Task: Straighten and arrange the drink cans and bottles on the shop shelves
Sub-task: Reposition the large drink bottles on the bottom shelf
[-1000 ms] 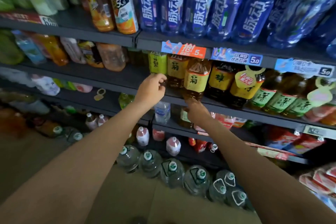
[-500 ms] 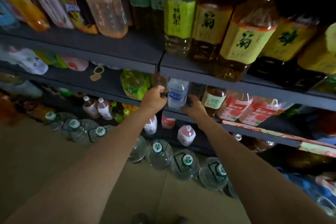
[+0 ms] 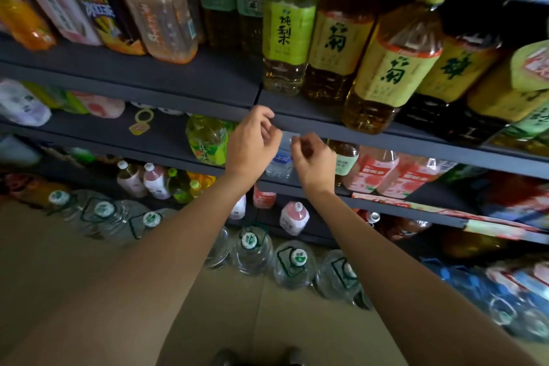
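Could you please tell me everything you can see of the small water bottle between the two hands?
The water bottle is small, clear plastic with a blue and white label. It stands upright near the front edge of its shelf, under the shelf of yellow-labelled tea bottles. Its top is hidden behind the upper shelf edge and the hands. The left hand and right hand flank it, fingers curled; whether either touches it is unclear.

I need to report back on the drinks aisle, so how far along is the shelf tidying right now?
Partly done. The yellow-label tea bottles stand upright in a row with labels forward. In hand: the left hand and right hand hover, holding nothing, around the small water bottle on the shelf below. Left: the green tea bottle leaning beside it and the loose yellow tag on that shelf.
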